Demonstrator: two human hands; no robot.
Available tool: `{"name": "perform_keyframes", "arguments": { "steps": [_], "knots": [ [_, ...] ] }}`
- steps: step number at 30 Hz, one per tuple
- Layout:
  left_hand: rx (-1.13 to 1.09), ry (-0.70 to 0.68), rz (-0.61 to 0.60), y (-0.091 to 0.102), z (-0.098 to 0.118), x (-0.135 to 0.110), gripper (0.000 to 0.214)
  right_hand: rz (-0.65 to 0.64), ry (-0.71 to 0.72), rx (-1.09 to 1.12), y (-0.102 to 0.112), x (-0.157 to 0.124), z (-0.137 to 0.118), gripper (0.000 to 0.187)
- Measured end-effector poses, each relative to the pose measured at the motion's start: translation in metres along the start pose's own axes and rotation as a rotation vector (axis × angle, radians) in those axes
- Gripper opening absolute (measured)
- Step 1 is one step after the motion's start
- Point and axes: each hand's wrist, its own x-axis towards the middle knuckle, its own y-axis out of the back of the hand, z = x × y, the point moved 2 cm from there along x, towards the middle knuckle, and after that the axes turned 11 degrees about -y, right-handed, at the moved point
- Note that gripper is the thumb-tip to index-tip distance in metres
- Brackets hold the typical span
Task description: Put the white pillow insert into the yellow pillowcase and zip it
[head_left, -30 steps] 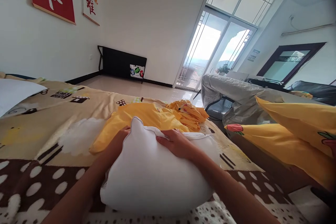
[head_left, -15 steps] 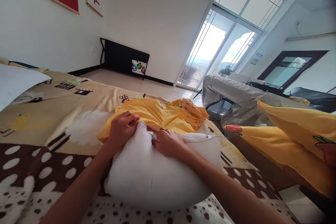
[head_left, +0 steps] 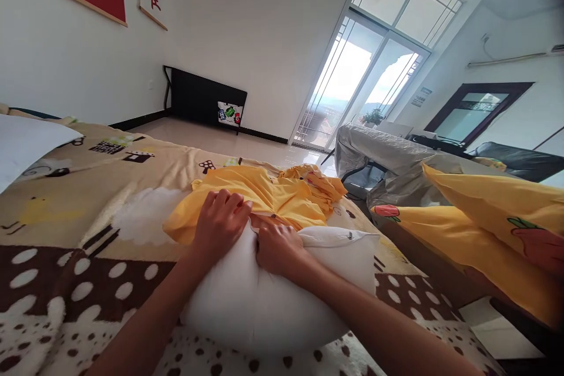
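A plump white pillow (head_left: 259,311) lies in front of me on the patterned blanket, with a zip along its far edge. Just beyond it a yellow pillowcase (head_left: 247,179) is spread out, bunched up at its far right end. My left hand (head_left: 224,217) has its fingers curled over the pillowcase's near edge, right at the pillow's top. Close beside it, my right hand (head_left: 282,247) is closed on the pillow's far edge, where the white cloth is gathered into a fold. The fingertips of both hands are partly hidden.
The patterned blanket (head_left: 132,170) covers the bed. At the left lies another white piece (head_left: 30,144). Yellow cushions with carrot prints (head_left: 476,235) stand at the right, near a plastic-covered piece of furniture (head_left: 379,147). A black panel (head_left: 198,94) leans against the far wall.
My left hand has moved right, closer to my right hand, and now covers the pillow's peaked white tip. My right hand stays on the pillow edge. The view has shifted slightly.
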Motion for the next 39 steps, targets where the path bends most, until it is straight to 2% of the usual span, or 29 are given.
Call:
{"name": "perform_keyframes", "arguments": {
  "steps": [4, 10, 12, 17, 20, 23, 25, 28, 31, 35, 39],
  "knots": [
    [0.001, -0.076, -0.041, 0.005, 0.003, 0.001, 0.018, 0.055, -0.014, 0.002, -0.005, 0.007, 0.010, 0.029],
    [-0.090, -0.083, -0.137, 0.011, 0.007, 0.003, 0.014, 0.126, -0.119, -0.006, -0.003, 0.003, 0.032, 0.033],
    [-0.200, -0.008, -0.155, 0.011, 0.008, 0.003, 0.012, 0.131, -0.151, 0.020, -0.001, 0.002, 0.039, 0.038],
    [-0.560, 0.313, -0.281, 0.009, 0.010, 0.005, 0.009, 0.118, -0.230, 0.087, 0.004, 0.000, 0.050, 0.043],
    [-0.667, 0.406, -0.357, 0.009, 0.014, 0.008, 0.004, 0.132, -0.257, 0.123, 0.009, -0.004, 0.050, 0.041],
    [-0.612, 0.402, -0.459, 0.005, 0.021, 0.008, 0.011, 0.135, -0.252, 0.142, 0.013, -0.007, 0.045, 0.039],
    [-0.504, 0.361, -0.526, 0.000, 0.026, 0.005, 0.009, 0.142, -0.222, 0.146, 0.013, -0.008, 0.040, 0.039],
    [-0.372, 0.294, -0.582, -0.008, 0.032, 0.001, 0.021, 0.164, -0.195, 0.160, 0.007, -0.007, 0.035, 0.037],
    [-0.367, 0.268, -0.615, -0.013, 0.035, -0.002, 0.025, 0.310, -0.153, 0.220, 0.002, -0.009, 0.037, 0.026],
    [-0.404, 0.315, -0.576, -0.013, 0.040, -0.001, 0.020, 0.636, 0.074, 0.274, 0.001, -0.032, 0.040, 0.016],
    [-0.462, 0.371, -0.514, -0.004, 0.048, 0.000, 0.017, 0.712, 0.178, 0.162, -0.016, -0.080, 0.033, 0.023]
  ]
}}
